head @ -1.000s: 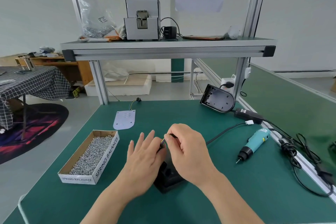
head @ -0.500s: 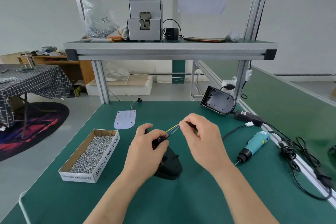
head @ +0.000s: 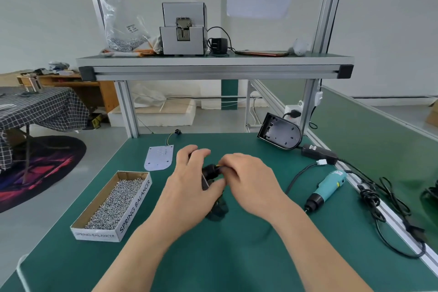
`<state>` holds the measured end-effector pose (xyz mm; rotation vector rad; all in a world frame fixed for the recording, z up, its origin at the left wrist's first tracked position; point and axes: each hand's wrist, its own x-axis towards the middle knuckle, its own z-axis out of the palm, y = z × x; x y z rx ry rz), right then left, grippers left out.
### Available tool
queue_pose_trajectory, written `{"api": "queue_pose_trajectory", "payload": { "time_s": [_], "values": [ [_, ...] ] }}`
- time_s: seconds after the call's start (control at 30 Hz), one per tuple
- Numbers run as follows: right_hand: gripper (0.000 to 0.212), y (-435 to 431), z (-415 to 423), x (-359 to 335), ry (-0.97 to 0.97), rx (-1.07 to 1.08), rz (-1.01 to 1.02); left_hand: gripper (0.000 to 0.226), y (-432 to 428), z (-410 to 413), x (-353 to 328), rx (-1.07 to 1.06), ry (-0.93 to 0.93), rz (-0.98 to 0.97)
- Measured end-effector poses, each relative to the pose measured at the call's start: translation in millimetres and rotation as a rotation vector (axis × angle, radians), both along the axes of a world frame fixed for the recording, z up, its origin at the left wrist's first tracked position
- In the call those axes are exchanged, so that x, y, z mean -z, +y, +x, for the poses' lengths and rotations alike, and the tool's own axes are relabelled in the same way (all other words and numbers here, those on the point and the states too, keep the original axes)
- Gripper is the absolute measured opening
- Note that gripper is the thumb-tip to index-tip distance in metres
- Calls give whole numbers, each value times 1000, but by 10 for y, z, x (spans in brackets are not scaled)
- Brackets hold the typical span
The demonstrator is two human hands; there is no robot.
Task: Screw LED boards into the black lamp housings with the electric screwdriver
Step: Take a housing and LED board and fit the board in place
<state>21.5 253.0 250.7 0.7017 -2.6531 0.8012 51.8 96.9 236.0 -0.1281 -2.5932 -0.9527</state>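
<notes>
Gripping black housing (head: 216, 209) in left hand (head: 189, 188); right hand (head: 251, 184) seemingly pinches its wires (head: 220, 165). Screwdriver (head: 327, 188) lies rightward, nearer right hand.

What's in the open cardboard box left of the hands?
The cardboard box holds a loose heap of small silver screws. They cover its floor, so anything beneath them cannot be seen.

An assembly workshop: green-matted bench (head: 237, 256), aluminium-frame shelf (head: 213, 64), screw feeder (head: 183, 28).
</notes>
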Motion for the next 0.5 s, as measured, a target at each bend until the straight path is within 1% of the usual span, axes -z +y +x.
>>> {"api": "queue_pose_trajectory", "payload": {
  "time_s": [0.07, 0.1, 0.2, 0.27, 0.37, 0.43, 0.5],
  "values": [
    [15, 40, -62, 15, -44, -12, -131, 81, -93, 48, -47, 70, 6, 87],
    [17, 62, -91, 16, -78, -20, -191, 83, -154, 59, -62, 77, 16, 160],
    [26, 112, -111, -3, -230, -55, -386, 75, -355, 17, -46, 31, 74, 271],
    [26, 112, -86, 0, -346, -95, -551, 67, -436, -32, 16, 134, 15, 391],
    [24, 77, -48, 23, -490, -187, -739, 62, -394, -65, 146, 374, -97, 687],
    [24, 52, -40, 35, -538, -226, -807, 63, -321, -74, 219, 424, -137, 816],
    [24, 49, -47, 45, -535, -228, -822, 61, -262, -70, 259, 443, -166, 923]
  ]
}}
